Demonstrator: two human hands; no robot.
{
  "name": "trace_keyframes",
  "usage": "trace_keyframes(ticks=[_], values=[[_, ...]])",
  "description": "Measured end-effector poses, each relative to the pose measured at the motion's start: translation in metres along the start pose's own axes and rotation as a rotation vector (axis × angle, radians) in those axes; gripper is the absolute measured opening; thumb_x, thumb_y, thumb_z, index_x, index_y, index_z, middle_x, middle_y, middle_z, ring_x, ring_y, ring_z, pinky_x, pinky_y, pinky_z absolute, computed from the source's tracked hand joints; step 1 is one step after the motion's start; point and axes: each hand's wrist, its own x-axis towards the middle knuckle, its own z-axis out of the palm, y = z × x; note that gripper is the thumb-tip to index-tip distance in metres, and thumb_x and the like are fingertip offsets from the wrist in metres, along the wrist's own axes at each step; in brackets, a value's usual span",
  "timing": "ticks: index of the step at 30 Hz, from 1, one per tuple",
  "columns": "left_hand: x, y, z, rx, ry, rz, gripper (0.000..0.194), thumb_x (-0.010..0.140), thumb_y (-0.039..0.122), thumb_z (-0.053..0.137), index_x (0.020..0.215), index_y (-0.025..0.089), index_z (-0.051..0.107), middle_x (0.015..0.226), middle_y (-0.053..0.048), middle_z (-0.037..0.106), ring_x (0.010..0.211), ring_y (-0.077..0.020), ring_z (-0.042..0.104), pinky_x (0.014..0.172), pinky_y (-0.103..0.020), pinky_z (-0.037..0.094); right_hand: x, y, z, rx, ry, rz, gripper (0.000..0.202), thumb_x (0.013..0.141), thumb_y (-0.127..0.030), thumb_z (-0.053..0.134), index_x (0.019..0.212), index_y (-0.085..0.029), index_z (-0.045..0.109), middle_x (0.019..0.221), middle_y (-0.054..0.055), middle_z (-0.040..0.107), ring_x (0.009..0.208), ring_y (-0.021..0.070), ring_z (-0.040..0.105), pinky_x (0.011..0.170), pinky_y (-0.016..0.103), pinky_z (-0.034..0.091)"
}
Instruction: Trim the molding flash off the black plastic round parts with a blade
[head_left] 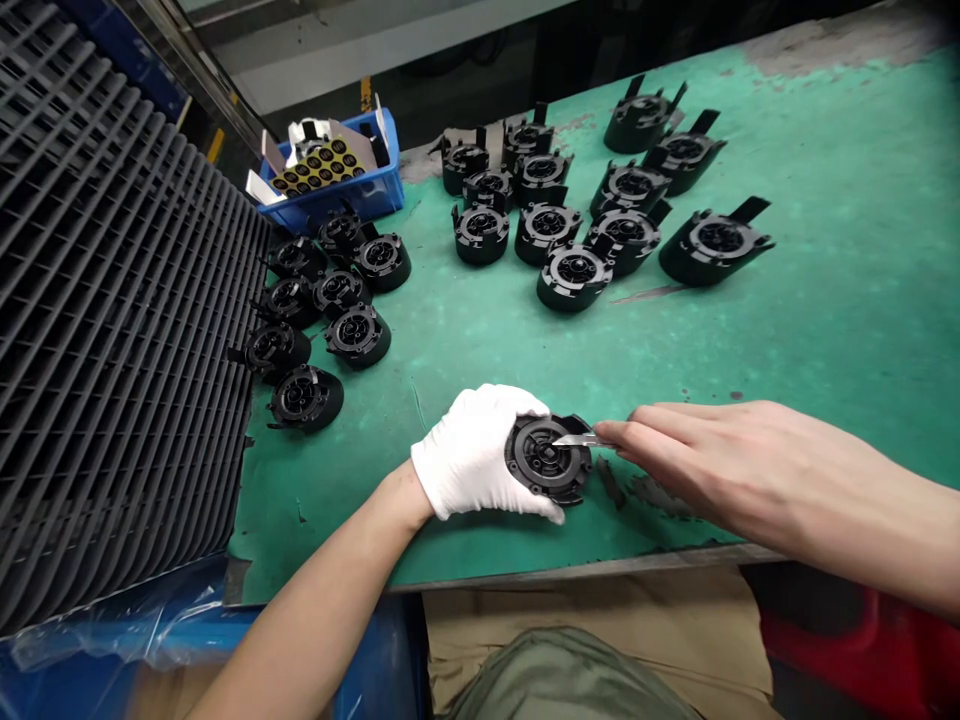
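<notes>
My left hand (pixel 484 455), in a white glove, is wrapped round a round black plastic housing (pixel 551 458) near the front edge of the green table. The housing's ringed face is turned up toward me. Bare and closed, my right hand (pixel 697 455) grips a small knife (pixel 576 440) with a pointed metal blade. The blade's tip lies over the middle of the housing's face; whether it touches cannot be made out. Most of the knife's handle is hidden by my fingers. A dark scrap (pixel 612 484) lies on the table between the housing and my right hand.
Several similar black housings stand in groups on the green table (pixel 840 330), at the left (pixel 358 335) and farther back (pixel 574 275). A blue bin (pixel 337 205) holds a yellow-and-black sticker sheet (pixel 322 168). Stacked black grid trays (pixel 120 330) rise along the left side.
</notes>
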Motion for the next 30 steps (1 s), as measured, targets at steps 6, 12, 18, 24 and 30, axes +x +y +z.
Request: trace_keyframes(ticks=[6,12,18,24,30], values=[[0.000,-0.002,0.002,0.005,0.020,0.007,0.097,0.060,0.087,0.122,0.126,0.026,0.088,0.119,-0.011,0.093,0.115,-0.0425,0.092,0.117,-0.057,0.072,-0.001,-0.002,-0.001,0.041,0.005,-0.054,0.034,0.131,-0.030,0.050,0.133,-0.025,0.084,0.095,0.004,0.081,0.072,0.0208,0.076,0.063,0.039,0.048],[-0.001,-0.005,0.005,0.015,0.041,0.009,0.102,0.056,0.090,0.121,0.129,0.026,0.088,0.130,-0.015,0.093,0.127,-0.0464,0.091,0.123,-0.061,0.071,-0.013,-0.039,0.013,0.028,0.161,0.083,0.022,0.131,-0.032,0.059,0.135,-0.023,0.079,0.101,0.006,0.087,0.077,0.0249,0.085,0.063,0.039,0.058],[-0.001,-0.004,0.003,0.008,0.002,-0.009,0.097,0.058,0.091,0.121,0.122,0.026,0.088,0.124,-0.013,0.094,0.119,-0.0441,0.092,0.124,-0.062,0.070,-0.012,-0.049,0.022,0.005,0.206,0.099,0.020,0.134,-0.032,0.054,0.137,-0.024,0.073,0.101,0.004,0.085,0.076,0.0227,0.083,0.066,0.037,0.057],[-0.001,-0.003,0.004,0.011,0.038,-0.010,0.103,0.053,0.090,0.122,0.127,0.027,0.089,0.125,-0.014,0.093,0.123,-0.0466,0.091,0.122,-0.063,0.072,-0.014,-0.044,0.011,-0.095,0.136,0.047,0.030,0.129,-0.023,0.047,0.137,-0.023,0.076,0.093,0.004,0.078,0.072,0.0245,0.078,0.059,0.039,0.051],[-0.001,-0.002,0.004,0.010,0.036,-0.015,0.104,0.053,0.091,0.122,0.128,0.026,0.088,0.122,-0.013,0.093,0.121,-0.0455,0.091,0.125,-0.063,0.071,-0.009,-0.042,0.002,-0.118,0.097,-0.022,0.039,0.117,-0.008,0.048,0.140,-0.022,0.077,0.092,0.007,0.077,0.071,0.0272,0.076,0.062,0.042,0.054]])
